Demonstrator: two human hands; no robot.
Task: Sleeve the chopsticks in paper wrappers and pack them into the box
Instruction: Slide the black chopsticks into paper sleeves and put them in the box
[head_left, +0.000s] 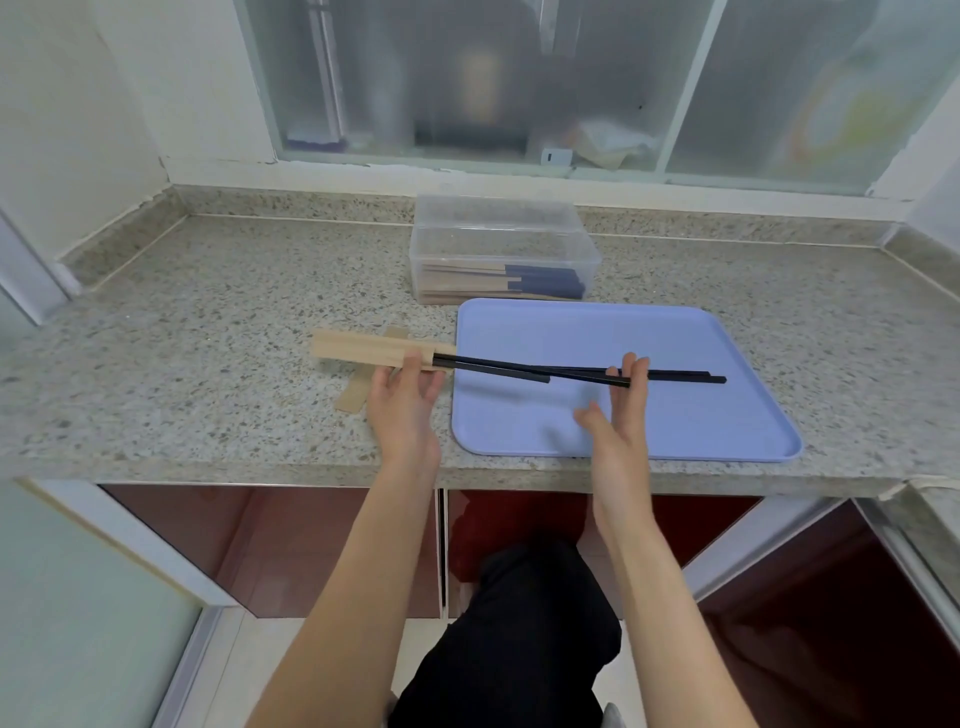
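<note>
- Speckled granite counter under a frosted window held my blue tray and clear box.
- My left hand pinched the paper wrapper.
- My right hand, fingers straight, steadied the black chopsticks over the tray, their tips inside the wrapper.

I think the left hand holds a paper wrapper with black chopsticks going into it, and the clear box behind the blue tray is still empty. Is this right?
Not quite. The head view shows the box is not empty: wrapped chopsticks already lie in it. The rest stands: the left hand holds the wrapper, black chopsticks go into it, and the box sits behind the tray.
</note>
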